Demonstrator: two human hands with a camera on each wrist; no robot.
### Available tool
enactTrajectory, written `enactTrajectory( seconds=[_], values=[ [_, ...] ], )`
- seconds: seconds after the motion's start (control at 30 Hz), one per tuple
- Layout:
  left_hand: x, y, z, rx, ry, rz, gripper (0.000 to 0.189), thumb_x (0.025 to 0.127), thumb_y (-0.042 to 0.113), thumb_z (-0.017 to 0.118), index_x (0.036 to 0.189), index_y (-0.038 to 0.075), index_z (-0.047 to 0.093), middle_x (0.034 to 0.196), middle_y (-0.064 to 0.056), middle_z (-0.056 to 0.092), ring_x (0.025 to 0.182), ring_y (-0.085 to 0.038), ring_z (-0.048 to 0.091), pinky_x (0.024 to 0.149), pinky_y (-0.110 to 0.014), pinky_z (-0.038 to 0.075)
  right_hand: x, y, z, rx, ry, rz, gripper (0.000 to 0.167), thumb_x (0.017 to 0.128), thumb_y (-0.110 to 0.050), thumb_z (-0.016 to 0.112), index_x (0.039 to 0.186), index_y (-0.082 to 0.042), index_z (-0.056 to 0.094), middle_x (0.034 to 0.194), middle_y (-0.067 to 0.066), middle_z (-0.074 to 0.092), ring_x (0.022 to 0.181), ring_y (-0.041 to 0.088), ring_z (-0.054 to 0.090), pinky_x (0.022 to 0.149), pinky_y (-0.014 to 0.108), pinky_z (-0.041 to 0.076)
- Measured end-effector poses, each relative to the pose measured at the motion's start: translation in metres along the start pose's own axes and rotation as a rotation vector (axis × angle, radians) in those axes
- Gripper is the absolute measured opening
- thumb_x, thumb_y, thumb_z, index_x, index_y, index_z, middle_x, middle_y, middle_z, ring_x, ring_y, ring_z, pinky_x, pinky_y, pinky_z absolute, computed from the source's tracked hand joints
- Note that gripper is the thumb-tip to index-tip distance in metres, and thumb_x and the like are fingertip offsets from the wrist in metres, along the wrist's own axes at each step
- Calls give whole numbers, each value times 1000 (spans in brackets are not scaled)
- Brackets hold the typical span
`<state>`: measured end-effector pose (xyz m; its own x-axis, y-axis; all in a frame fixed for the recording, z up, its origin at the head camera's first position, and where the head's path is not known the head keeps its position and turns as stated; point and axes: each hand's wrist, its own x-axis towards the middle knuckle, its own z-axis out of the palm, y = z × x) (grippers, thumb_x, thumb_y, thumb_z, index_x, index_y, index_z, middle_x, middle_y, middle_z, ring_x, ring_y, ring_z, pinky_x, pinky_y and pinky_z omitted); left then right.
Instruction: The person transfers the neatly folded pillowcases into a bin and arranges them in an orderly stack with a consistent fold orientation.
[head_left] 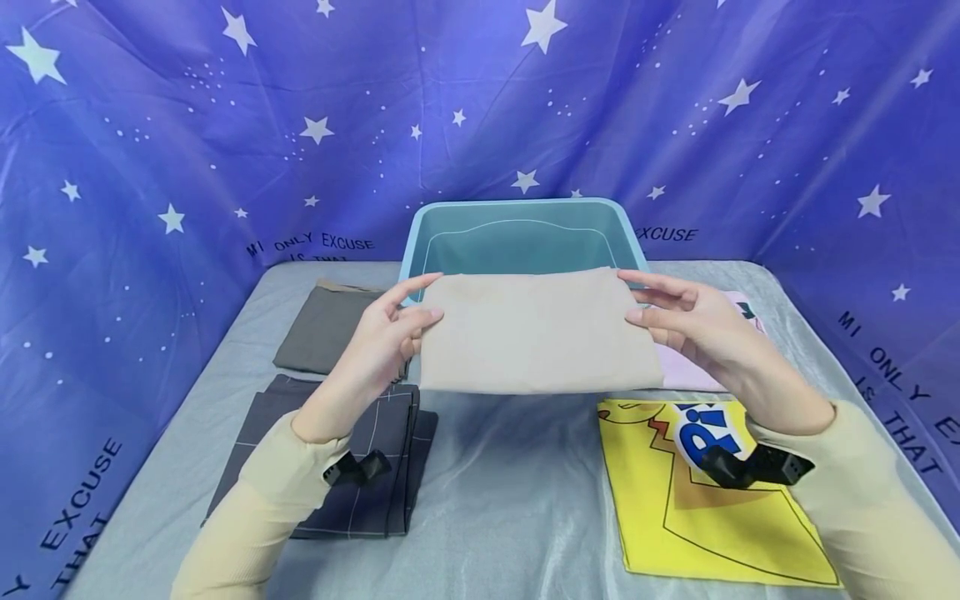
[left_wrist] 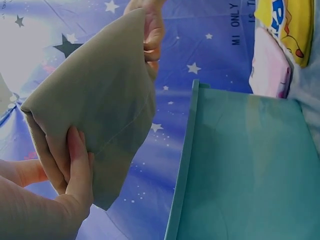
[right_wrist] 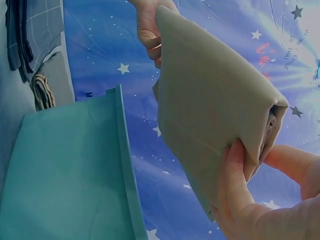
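A folded beige cloth (head_left: 536, 333) is held up in front of the teal bin, stretched level between both hands. My left hand (head_left: 386, 333) pinches its left end, thumb on the near face and fingers behind. At the right end my right hand (head_left: 693, 321) grips it the same way. The left wrist view shows the folded layers of the cloth (left_wrist: 100, 95) between thumb and fingers. In the right wrist view the cloth (right_wrist: 210, 95) shows a rolled, layered edge and a stitched seam line.
The teal bin (head_left: 525, 212) stands at the back of the grey-covered table (head_left: 495, 517). On the left lie a folded grey-brown cloth (head_left: 318, 329) and a dark checked cloth (head_left: 337, 508). On the right are a pink folded cloth (head_left: 693, 371) and a yellow printed one (head_left: 720, 542).
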<state>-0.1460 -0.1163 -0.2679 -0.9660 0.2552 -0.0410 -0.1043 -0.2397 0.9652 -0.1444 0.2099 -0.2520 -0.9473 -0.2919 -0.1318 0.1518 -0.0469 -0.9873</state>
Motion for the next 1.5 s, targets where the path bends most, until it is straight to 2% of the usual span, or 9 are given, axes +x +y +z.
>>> enactTrajectory(
  seconds=[0.3, 0.43, 0.53, 0.77, 0.87, 0.97, 1.1, 1.3, 1.5],
  values=[
    [13, 7, 2, -22, -2, 14, 49, 85, -3, 50, 132, 7, 38, 68, 4, 56, 49, -4, 32, 45, -15, 29, 10, -9, -5, 78, -51, -22, 41, 82, 2, 58, 121, -12, 53, 102, 1, 63, 86, 12, 61, 73, 23, 49],
    [18, 8, 2, -28, -6, 17, 49, 86, -3, 49, 132, 6, 37, 74, 2, 60, 52, -5, 42, 49, -16, 38, 15, -14, -6, 80, -37, -20, 38, 82, 3, 58, 116, -13, 58, 99, 1, 63, 82, 12, 61, 71, 22, 50],
    [22, 10, 2, -5, 9, 16, 49, 86, -1, 50, 132, 7, 38, 75, 2, 60, 52, -5, 43, 49, -16, 38, 19, -17, -7, 75, -29, -17, 35, 82, 2, 58, 112, -15, 60, 98, 1, 64, 81, 12, 62, 71, 23, 50],
    [33, 13, 3, 9, 32, 2, 47, 85, 1, 52, 130, 9, 41, 81, 0, 61, 55, -7, 50, 51, -18, 43, 29, -20, -12, 151, -96, -1, 30, 83, 4, 55, 105, -15, 64, 98, 2, 66, 81, 13, 64, 71, 24, 50],
    [38, 14, 3, -7, 26, -3, 46, 86, 1, 52, 130, 8, 41, 86, -2, 59, 58, -8, 52, 54, -19, 45, 33, -22, -14, 161, -86, 20, 28, 83, 4, 56, 103, -14, 65, 97, 2, 66, 80, 13, 64, 71, 24, 51],
    [43, 16, 2, -28, 22, -10, 46, 86, 0, 51, 130, 7, 41, 93, -4, 58, 62, -10, 57, 58, -21, 48, 37, -25, -13, 124, -42, 40, 26, 82, 2, 58, 101, -15, 65, 96, 1, 66, 79, 13, 64, 71, 24, 51],
    [49, 19, 2, -26, 42, -31, 46, 85, 1, 52, 129, 8, 42, 97, -5, 56, 65, -11, 58, 59, -22, 49, 43, -30, -13, 91, -19, 65, 30, 81, 0, 60, 109, -11, 59, 95, 1, 66, 81, 13, 64, 72, 24, 50],
    [58, 21, 3, -7, 89, -51, 44, 85, 2, 54, 127, 9, 45, 91, -5, 57, 59, -10, 54, 55, -21, 47, 49, -37, -14, 39, -6, 115, 62, 81, -4, 61, 135, -3, 32, 94, -3, 66, 83, 11, 63, 74, 22, 49],
    [66, 22, 3, -3, 96, -63, 43, 85, 3, 54, 127, 10, 46, 91, -4, 57, 60, -11, 56, 56, -21, 48, 56, -42, -15, 28, 3, 139, 67, 81, -4, 62, 137, -2, 26, 92, -4, 66, 81, 10, 63, 73, 22, 50]
  ],
)
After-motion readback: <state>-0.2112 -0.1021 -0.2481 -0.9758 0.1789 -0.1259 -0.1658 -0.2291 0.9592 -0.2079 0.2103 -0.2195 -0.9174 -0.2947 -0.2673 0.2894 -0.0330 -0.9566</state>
